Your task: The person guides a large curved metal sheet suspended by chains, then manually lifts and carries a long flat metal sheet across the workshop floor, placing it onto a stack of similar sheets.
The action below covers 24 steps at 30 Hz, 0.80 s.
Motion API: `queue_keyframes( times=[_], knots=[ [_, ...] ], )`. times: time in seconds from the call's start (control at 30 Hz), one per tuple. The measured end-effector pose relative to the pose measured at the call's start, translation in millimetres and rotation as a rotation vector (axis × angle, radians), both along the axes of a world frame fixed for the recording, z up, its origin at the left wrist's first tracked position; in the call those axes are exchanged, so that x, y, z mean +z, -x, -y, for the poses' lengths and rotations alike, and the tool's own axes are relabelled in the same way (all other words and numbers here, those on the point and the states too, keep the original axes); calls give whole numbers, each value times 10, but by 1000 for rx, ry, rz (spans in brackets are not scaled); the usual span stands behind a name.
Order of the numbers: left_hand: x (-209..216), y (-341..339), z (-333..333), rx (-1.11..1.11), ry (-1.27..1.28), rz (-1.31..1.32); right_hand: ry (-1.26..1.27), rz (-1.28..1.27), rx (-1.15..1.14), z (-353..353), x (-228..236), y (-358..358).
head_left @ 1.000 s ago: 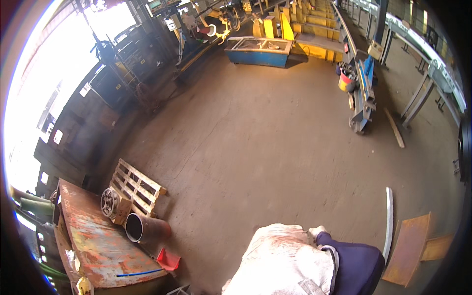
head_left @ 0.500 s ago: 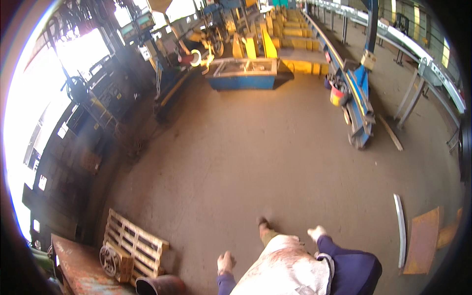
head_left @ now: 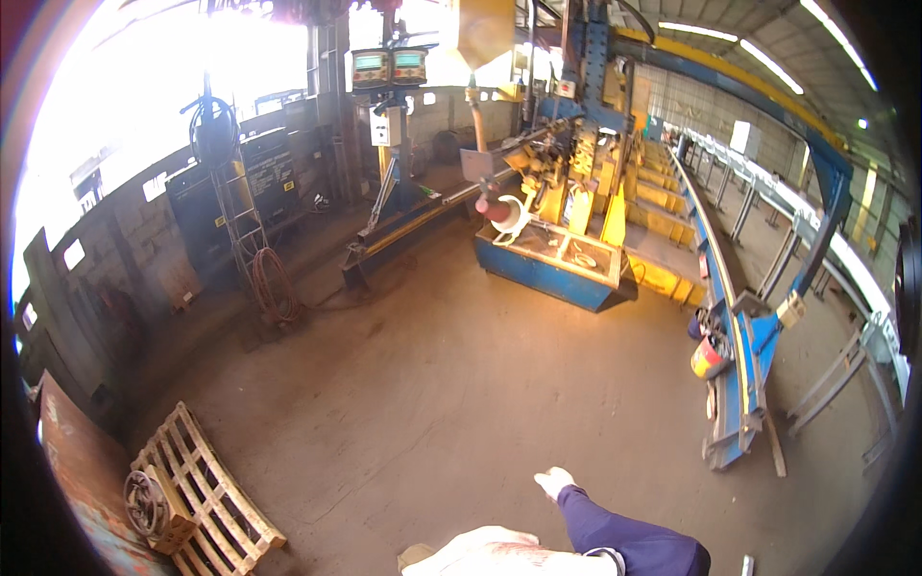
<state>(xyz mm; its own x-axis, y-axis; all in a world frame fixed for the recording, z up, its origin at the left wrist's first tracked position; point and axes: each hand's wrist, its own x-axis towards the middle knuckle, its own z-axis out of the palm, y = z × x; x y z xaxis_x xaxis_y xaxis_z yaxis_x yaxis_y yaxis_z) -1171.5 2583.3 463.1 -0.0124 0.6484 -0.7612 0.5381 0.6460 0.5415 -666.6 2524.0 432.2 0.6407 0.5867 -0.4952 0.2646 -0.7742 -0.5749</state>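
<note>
My right hand (head_left: pixel 554 482) hangs in the air over the brown floor, at the end of a dark blue sleeve (head_left: pixel 615 531). Its fingers are loosely apart, with no object visible in them, and it touches nothing. A pale, stained apron (head_left: pixel 490 554) covers my front at the lower edge. My left hand is out of the picture. The nearest large things ahead are a blue-sided trough (head_left: pixel 543 276) and a long blue rail (head_left: pixel 740 384).
At lower left, a wooden pallet (head_left: pixel 219 490) lies by a rusty plate (head_left: pixel 82 470). A bucket (head_left: pixel 709 357) stands against the rail. Yellow machinery (head_left: pixel 615 219) fills the back. Coiled hose (head_left: pixel 273 278) hangs by a ladder-like frame at left.
My view has tilted up and swung left, bringing the machinery and roof further into sight. My left hand has left the picture. My right hand now appears lower and further left.
</note>
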Motion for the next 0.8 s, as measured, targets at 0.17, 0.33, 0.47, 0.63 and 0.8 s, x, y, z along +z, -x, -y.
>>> queue_keyframes(
  times=[0.17,0.33,0.47,0.63,0.8],
  knots=[
    [-41,141,-1180,40,-15,35,-311,53,47,-1628,529,256],
    [-259,1100,-1981,65,-9,-23,-101,-201,-86,-2199,744,921],
    [-645,2126,-2477,-131,-189,-150,301,-88,93,-2212,368,1296],
    [-938,2218,-4285,569,-74,153,613,-95,115,-2699,299,1561],
    [-229,1675,-5360,472,-54,-36,610,-134,-27,-3833,-60,1389]
  ],
)
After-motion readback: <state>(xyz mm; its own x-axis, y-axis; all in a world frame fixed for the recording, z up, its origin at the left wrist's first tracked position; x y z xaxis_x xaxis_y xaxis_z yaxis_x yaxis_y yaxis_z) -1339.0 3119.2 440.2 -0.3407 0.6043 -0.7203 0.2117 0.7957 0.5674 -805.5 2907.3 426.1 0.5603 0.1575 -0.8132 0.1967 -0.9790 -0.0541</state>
